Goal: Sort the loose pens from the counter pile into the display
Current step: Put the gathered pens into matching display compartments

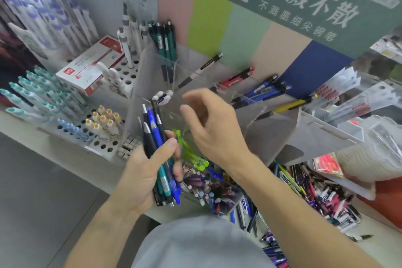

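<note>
My left hand (pixel 144 172) grips a bundle of pens (pixel 157 148) upright: black, blue and teal barrels, plus one with a white charm on top. Just right of the bundle, my right hand (pixel 214 128) hovers with fingers loosely curled and holds nothing. Both hands are in front of the clear acrylic display (pixel 195 76), whose compartments hold teal pens (pixel 166 42), a black-and-white pen (pixel 202 68), a red pen (pixel 237 78), blue pens (pixel 266 90) and a yellow pen (pixel 289 105). The loose pen pile (pixel 313 193) lies on the counter at lower right. Green translucent pens (pixel 191 152) lie under my right wrist.
A white perforated rack (pixel 102 143) at left holds teal-capped, purple-capped and cream-topped pens. A red-and-white box (pixel 91 67) rests on it. A clear tub of small pens (pixel 213 189) stands below my hands. Packaged refills (pixel 352 98) fill trays at right. The counter's front edge runs diagonally.
</note>
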Available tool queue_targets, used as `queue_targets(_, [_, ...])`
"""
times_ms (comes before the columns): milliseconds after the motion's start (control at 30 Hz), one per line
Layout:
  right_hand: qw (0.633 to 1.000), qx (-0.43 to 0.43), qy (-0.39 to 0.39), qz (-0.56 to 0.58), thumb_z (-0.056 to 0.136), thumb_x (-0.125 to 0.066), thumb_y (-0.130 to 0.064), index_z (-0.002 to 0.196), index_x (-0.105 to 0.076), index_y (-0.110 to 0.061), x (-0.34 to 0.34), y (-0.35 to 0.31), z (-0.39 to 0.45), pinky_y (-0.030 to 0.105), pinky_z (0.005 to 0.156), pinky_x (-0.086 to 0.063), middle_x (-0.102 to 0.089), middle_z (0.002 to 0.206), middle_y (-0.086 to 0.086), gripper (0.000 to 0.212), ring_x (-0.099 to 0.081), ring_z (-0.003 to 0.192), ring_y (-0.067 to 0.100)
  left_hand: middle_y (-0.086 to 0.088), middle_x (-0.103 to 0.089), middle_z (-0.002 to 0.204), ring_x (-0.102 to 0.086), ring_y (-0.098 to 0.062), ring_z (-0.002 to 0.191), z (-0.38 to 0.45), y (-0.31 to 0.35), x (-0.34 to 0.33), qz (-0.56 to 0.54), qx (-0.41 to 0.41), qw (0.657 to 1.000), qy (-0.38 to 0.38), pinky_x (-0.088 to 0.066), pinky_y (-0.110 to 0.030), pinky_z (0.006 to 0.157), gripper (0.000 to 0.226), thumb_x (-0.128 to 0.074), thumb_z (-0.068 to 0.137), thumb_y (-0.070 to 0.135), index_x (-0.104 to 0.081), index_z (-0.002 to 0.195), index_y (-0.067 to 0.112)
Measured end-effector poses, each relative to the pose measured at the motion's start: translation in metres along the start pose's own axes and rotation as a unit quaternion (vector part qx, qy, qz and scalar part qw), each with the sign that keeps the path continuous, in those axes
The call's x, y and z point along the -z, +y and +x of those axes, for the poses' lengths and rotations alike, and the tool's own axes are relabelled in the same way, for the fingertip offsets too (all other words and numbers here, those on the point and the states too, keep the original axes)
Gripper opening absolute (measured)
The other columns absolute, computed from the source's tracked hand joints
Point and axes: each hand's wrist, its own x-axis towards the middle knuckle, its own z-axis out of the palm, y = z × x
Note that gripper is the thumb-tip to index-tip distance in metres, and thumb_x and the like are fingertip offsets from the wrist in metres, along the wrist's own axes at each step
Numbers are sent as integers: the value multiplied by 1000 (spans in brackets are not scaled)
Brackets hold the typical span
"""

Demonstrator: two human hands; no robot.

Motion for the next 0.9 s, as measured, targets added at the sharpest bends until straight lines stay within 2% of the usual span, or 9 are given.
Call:
queue_targets(67, [988, -94, -56, 106, 98, -65, -23, 114, -64, -17, 19, -6, -27, 22, 70, -53, -70, 89, -4, 17, -67, 70, 8, -11, -59, 77, -58, -23, 56, -3, -8, -7, 7, 38, 997, -63, -53, -33, 53, 47, -89, 70, 35, -64, 102, 9])
queue_targets(100, [981, -118, -82, 129, 97, -67, -26, 117, -62, -21, 28, -8, -40, 25, 67, -55, -70, 88, -3, 21, -68, 65, 12, -15, -61, 76, -61, -26, 59, -6, -12, -13, 27, 55, 994, -87, -54, -34, 55, 41, -88, 72, 35, -68, 97, 9])
queue_targets(167, [978, -138, -93, 124, 91, -73, -31, 122, -59, -30, 46, -8, -60, 29, 62, -56, -66, 92, -4, 34, -66, 60, 18, -22, -63, 74, -63, -31, 62, -12, -21, -25, 61, 86, 987, -124, -56, -37, 60, 27, -76, 82, 33, -71, 92, 8])
queue_targets(267, [978, -159, -81, 108, 85, -78, -33, 128, -56, -39, 71, -1, -77, 36, 58, -56, -59, 92, -6, 49, -55, 54, 18, -25, -65, 81, -65, -36, 71, -20, -36, -40, 73, 122, 972, -185, -57, -38, 66, 40, -72, 88, 31, -62, 105, -4])
queue_targets(367, [978, -159, -119, 66, 88, -76, -31, 124, -62, -38, 91, 6, -92, 26, 59, -51, -61, 81, -6, 40, -54, 53, 6, -24, -67, 89, -68, -36, 77, -26, -48, -50, 68, 159, 960, -220, -58, -39, 71, 55, -77, 85, 36, -55, 115, -5])
queue_targets(500, [976, -171, -130, 37, 93, -68, -18, 121, -64, -33, 105, 12, -111, 18, 60, -50, -66, 79, -6, 32, -63, 59, 12, -21, -63, 82, -63, -32, 71, -30, -63, -58, 85, 185, 952, -227, -55, -39, 68, 55, -79, 82, 44, -58, 114, 3])
queue_targets(633, [969, -219, -100, 57, 87, -76, -28, 119, -59, -36, 105, 21, -124, 29, 63, -55, -63, 85, -4, 38, -62, 64, 14, -19, -60, 80, -59, -30, 70, -32, -71, -61, 117, 198, 946, -230, -53, -41, 68, 44, -80, 79, 48, -66, 110, 20])
queue_targets(767, [960, -251, -104, 71, 88, -76, -29, 123, -59, -38, 106, 27, -132, 34, 68, -58, -65, 86, -7, 40, -65, 66, 10, -21, -59, 91, -59, -31, 74, -33, -74, -62, 114, 212, 945, -223, -51, -42, 70, 40, -80, 82, 39, -66, 112, 18])
queue_targets(900, [943, -272, -105, 162, 90, -75, -12, 116, -65, -27, 112, 28, -136, 42, 65, -62, -66, 87, 4, 31, -71, 66, 23, -19, -61, 89, -61, -30, 74, -37, -74, -63, 110, 221, 948, -199, -53, -42, 69, 38, -70, 89, 21, -62, 125, 12])
